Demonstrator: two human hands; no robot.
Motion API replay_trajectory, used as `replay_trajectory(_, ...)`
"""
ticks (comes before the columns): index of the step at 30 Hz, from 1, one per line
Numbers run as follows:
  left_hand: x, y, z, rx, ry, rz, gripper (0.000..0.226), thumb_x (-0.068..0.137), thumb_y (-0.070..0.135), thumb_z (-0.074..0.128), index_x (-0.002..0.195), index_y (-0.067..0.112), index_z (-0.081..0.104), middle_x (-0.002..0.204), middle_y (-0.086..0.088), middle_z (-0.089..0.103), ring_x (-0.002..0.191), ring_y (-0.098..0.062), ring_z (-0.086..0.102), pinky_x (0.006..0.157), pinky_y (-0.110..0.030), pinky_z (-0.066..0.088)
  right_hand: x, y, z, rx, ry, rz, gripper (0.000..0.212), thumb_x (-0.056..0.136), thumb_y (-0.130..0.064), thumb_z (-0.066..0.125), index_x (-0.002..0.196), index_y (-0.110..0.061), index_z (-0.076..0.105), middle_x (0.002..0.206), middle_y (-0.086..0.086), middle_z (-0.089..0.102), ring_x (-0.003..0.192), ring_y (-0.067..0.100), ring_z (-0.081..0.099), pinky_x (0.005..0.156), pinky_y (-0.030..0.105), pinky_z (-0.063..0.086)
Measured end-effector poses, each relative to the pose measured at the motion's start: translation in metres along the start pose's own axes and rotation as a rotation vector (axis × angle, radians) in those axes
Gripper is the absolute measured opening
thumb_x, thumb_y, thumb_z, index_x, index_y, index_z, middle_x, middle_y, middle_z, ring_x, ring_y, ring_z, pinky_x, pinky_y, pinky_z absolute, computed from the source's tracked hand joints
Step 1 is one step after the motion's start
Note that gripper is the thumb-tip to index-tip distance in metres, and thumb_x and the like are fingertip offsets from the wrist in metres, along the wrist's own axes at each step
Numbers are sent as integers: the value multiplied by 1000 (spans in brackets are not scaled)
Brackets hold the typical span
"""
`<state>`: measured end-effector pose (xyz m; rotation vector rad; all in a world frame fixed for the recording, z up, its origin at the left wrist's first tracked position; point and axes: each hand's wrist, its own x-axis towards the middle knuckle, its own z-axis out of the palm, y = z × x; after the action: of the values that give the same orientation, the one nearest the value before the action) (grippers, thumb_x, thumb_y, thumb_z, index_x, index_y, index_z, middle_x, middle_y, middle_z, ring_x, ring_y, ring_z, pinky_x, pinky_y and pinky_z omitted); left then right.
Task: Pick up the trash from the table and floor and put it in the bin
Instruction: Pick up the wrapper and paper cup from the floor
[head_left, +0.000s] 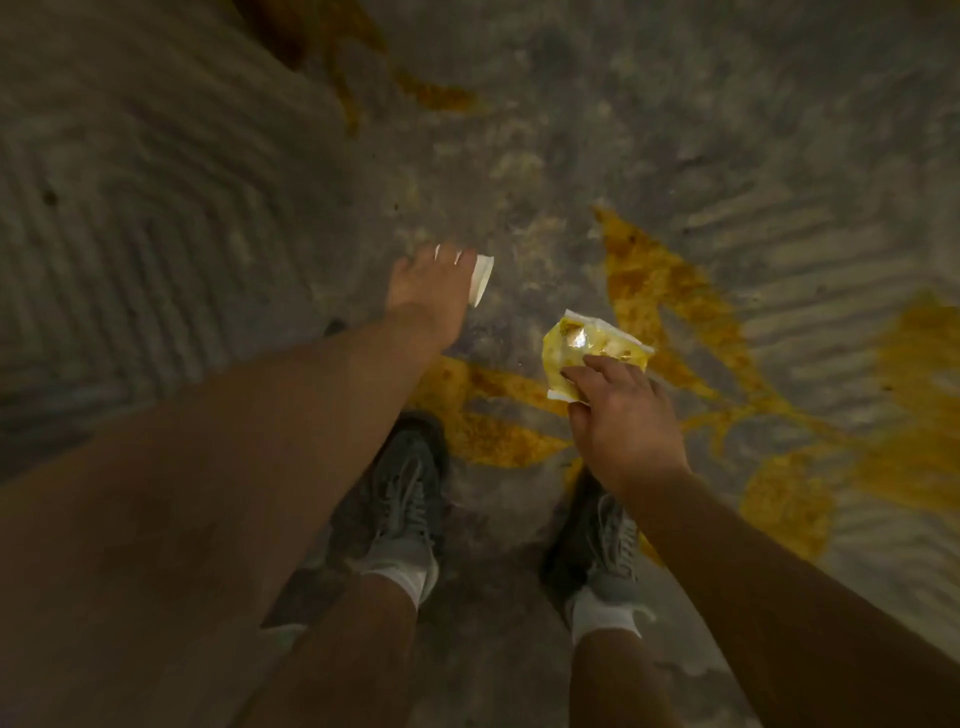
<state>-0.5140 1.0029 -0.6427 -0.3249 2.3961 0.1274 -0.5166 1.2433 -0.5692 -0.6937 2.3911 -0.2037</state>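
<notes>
I look straight down at a grey patterned rug. My left hand (434, 288) reaches down and forward, its fingers closed around a small white paper cup (480, 278) whose rim sticks out to the right of the fingers. My right hand (621, 410) is lower and to the right, fingertips pinching the near edge of a crumpled yellow plastic wrapper (587, 351) with white borders. The bin is not in view.
The rug (156, 208) carries ribbed grey texture and mustard-yellow patches (670, 306). My two feet in grey sneakers (402, 499) stand just below the hands.
</notes>
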Motion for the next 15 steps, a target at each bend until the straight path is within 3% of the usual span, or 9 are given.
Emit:
replay_trajectory(7,56,0,27,19,52,49,73,74,28,83,135,14,47,132,-14,54,121,-35,50,101,-44,36,32,17,40,73,-39,-14,38,88,-21,60,126,-19,60,134,11,56,123,34,48,99,52,41)
replay_trajectory(15,-45,-17,-9,-493,-77,-316,76,67,58,75,131,22,53,131,-8,58,117,-32,57,85,-38,45,-6,-16,-33,63,-147,-64,31,88,-20,60,118,-14,64,114,12,64,109,36,53,90,47,46)
